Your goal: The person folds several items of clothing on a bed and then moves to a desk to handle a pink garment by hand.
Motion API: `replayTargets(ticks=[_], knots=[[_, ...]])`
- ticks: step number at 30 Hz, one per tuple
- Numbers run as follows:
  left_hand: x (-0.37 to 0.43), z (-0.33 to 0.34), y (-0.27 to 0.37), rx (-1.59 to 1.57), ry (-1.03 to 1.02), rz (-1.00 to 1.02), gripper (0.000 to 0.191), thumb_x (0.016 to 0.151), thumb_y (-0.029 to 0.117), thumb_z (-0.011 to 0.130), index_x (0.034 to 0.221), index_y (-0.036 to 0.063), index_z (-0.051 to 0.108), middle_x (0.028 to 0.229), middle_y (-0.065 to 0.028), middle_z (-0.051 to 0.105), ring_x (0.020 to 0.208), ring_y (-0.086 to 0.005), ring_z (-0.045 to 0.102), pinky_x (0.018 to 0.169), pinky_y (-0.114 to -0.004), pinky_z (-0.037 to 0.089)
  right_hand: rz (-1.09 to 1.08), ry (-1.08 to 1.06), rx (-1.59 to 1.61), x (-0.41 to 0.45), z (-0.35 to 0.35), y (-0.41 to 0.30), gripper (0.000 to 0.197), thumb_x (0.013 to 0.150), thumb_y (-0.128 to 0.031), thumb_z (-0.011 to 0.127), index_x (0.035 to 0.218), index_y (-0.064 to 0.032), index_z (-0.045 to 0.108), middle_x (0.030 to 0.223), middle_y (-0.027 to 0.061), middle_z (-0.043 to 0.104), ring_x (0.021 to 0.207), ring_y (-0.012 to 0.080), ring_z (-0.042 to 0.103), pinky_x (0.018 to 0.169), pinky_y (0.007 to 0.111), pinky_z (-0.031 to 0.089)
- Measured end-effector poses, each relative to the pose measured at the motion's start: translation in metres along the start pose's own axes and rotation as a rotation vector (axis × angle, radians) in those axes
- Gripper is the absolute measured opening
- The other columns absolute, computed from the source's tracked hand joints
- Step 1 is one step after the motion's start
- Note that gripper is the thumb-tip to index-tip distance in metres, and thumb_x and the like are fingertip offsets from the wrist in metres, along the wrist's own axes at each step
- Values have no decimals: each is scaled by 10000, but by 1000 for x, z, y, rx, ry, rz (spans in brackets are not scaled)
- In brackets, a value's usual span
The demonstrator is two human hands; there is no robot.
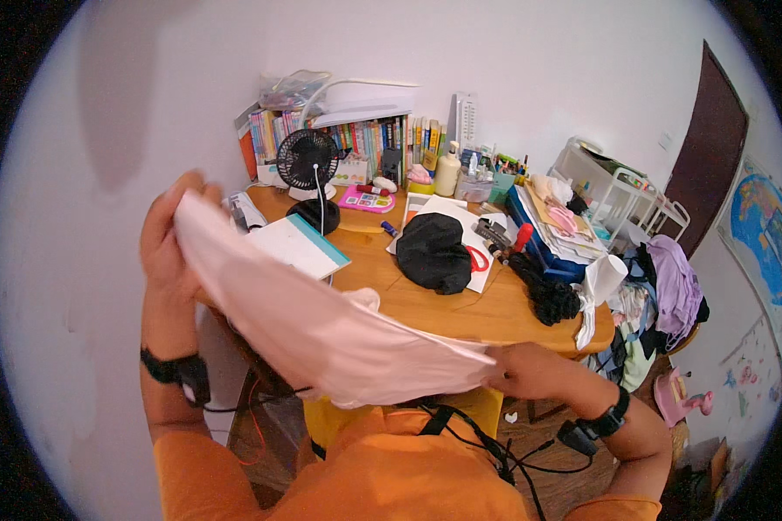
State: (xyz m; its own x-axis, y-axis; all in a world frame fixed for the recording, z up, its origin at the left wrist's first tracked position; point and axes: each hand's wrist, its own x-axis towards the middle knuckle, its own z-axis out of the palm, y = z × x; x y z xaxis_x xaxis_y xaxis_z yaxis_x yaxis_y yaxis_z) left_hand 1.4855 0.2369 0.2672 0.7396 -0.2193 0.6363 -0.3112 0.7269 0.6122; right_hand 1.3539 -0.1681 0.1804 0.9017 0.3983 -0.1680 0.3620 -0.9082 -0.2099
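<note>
A pale pink cloth [319, 332], perhaps a garment, is stretched slantwise across the front of my body. My left hand [176, 234] grips its upper end, raised at the left and blurred. Lower down at the right, my right hand [528, 371] pinches the other end. The cloth hangs in a loose fold between both hands and hides part of the table's front edge. Just beyond it, on the wooden table [365, 260], lie a white notebook with a teal edge [300, 244] and a black cloth item [433, 254] with red handles beside it.
A black fan [308, 159] stands before a row of books [371, 140]. A cream pump bottle [448, 170] is farther right. Papers fill a blue tray [541, 241], near a toilet roll [605, 277]. Clothes [671, 286] are heaped at right. Black cables [489, 443] hang by my body.
</note>
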Motion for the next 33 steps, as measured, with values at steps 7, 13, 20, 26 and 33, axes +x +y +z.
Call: replayTargets(ticks=[7, 13, 20, 26, 33], knots=[[-37, -11, 28, 1086, -275, 1, 388, 757, 370, 678, 670, 87, 428, 643, -24, 450, 609, -116, 439, 550, -264, 380, 403, 595, -337, -27, -51, -5, 518, 697, -205, 677, 1126, -62, 425, 714, 161, 603, 684, 342, 607, 592, 442, 477], [-38, 37, -18, 1461, -349, -166, 265, 790, 246, 641, 736, 17, 519, 717, -89, 559, 692, -195, 537, 639, -339, 434, 312, 656, -487, -49, -76, 15, 397, 663, -103, 653, 1051, -87, 571, 732, 123, 576, 691, 303, 586, 596, 370, 476], [-70, 31, -73, 788, -840, -682, 244, 884, 193, 529, 1031, -2, 544, 846, -107, 596, 823, -125, 554, 739, -275, 443, 196, 127, 869, -28, -34, -7, 243, 842, -111, 532, 1069, -39, 578, 879, 11, 609, 798, 80, 534, 712, 253, 461], [-96, 66, -143, 284, -706, -715, 662, 831, 315, 636, 1311, -9, 314, 1189, -109, 468, 1078, -172, 466, 900, -309, 396, -97, -188, 1221, 11, -6, -66, 216, 886, -99, 502, 1094, -50, 533, 921, -16, 562, 854, 75, 508, 739, 246, 438], [-123, 58, -182, 382, -553, -663, 634, 768, 220, 701, 1293, 63, 380, 1150, -43, 538, 1067, -133, 486, 915, -292, 382, -431, 181, 813, 21, -5, -82, 239, 825, -71, 584, 1054, -12, 554, 1011, 114, 556, 889, 225, 539, 775, 315, 431]])
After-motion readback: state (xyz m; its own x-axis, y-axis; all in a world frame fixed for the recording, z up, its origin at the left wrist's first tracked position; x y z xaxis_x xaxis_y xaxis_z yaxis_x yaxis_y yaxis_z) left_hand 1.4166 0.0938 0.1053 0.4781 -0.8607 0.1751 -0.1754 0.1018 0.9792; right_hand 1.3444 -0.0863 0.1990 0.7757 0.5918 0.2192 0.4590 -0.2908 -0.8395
